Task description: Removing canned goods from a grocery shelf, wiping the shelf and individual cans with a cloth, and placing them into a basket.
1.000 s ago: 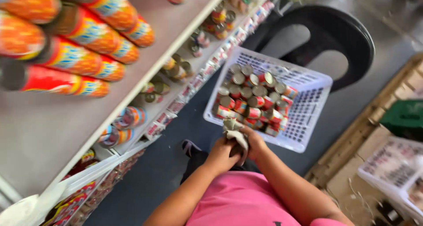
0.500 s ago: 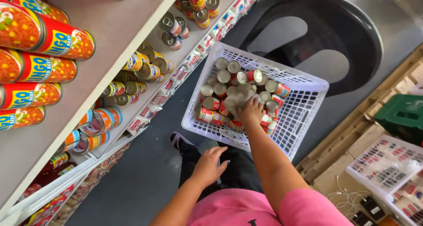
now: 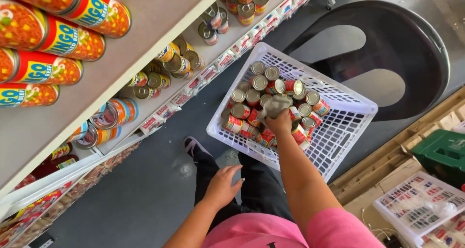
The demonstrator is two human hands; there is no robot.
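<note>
Since the earlier frame my right hand [image 3: 280, 122] has reached deeper into the white basket [image 3: 339, 132], fingers closed on a soft grey cloth [image 3: 275, 104] atop rigid, heavy cans [image 3: 252, 97]; left hand [image 3: 222, 187] open.

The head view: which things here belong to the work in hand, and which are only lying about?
In the work:
- right hand, holding a grey cloth
- red tin cans under the cloth
- white plastic basket that holds them
- left hand, empty, over the leg

Lying about:
- cans on the shelves
- black chair
- green crate
- second white basket
</note>
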